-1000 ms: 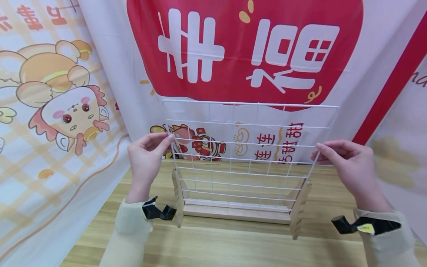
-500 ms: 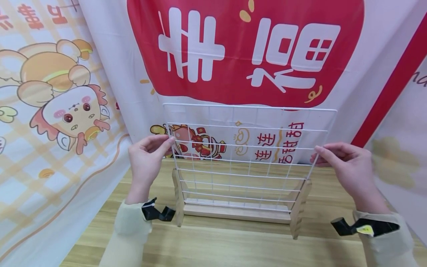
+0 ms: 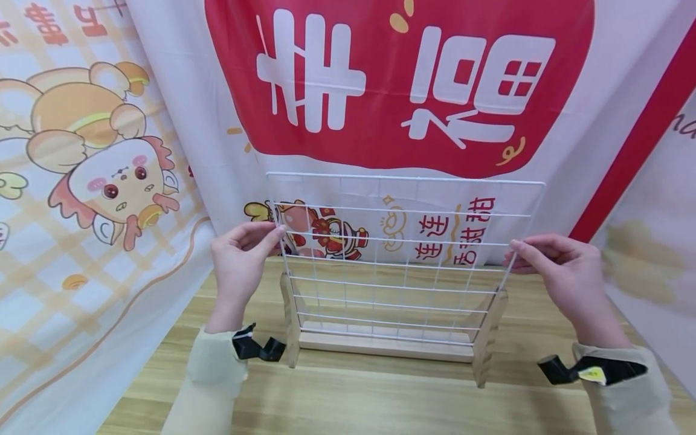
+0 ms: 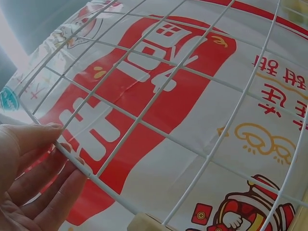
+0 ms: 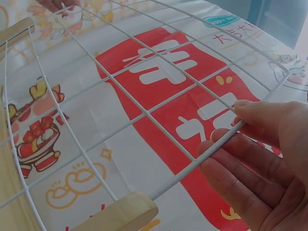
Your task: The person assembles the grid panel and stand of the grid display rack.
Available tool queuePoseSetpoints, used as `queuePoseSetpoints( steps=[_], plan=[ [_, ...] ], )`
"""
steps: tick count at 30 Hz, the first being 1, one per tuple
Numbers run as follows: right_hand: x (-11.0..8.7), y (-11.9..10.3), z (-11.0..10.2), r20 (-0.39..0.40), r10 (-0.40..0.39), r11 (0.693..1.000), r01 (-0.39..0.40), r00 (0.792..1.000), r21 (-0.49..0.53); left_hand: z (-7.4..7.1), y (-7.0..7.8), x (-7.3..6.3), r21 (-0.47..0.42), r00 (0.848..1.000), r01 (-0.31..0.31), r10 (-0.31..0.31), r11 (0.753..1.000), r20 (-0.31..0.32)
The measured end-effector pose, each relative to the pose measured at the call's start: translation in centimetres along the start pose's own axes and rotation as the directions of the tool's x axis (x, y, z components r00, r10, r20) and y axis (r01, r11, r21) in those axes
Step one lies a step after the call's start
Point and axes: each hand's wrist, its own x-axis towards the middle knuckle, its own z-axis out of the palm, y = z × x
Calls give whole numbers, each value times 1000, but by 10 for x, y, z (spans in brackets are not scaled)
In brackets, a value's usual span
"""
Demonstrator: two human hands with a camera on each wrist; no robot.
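Note:
A white wire grid panel (image 3: pixel 402 178) stands upright in a light wooden stand (image 3: pixel 386 350), its lower edge down between the two side pieces. My left hand (image 3: pixel 236 266) pinches the panel's left edge wire partway up, thumb on the near side. On the opposite edge, at about the same height, my right hand (image 3: pixel 571 269) pinches the wire between thumb and fingers. In the left wrist view, fingertips of the left hand (image 4: pixel 38 178) lie against the rim wire above a wooden post (image 4: pixel 144 224). The right wrist view has the right hand (image 5: pixel 264 159) on the rim near the other post (image 5: pixel 115 216).
The stand rests on a wood-grain tabletop (image 3: pixel 348 399). Behind the panel hangs a white cloth with a large red printed patch (image 3: pixel 380 78). A cartoon-printed cloth (image 3: pixel 103 199) borders the left side, and another pale cloth (image 3: pixel 652 241) borders the right.
The panel's top edge has come down slightly in the head view, and both hands have moved down a little with it. The right hand has also shifted slightly left. The stand stays put.

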Motion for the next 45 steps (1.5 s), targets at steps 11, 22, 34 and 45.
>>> queuePoseSetpoints(
  steps=[11,22,34,45],
  plan=[
    [-1,0,3,12,-33,999,33,999,-25,-4,-5,1,-67,999,25,-24,997,23],
    [-3,1,5,12,-68,997,69,998,-32,-5,-8,1,-17,999,24,-23,1000,44],
    [-4,0,7,4,-52,998,53,999,-45,-5,-10,0,3,998,26,-26,1000,50],
    [-5,3,7,9,-97,994,98,995,-43,-6,-9,-1,3,997,43,-44,999,57]
  ],
)
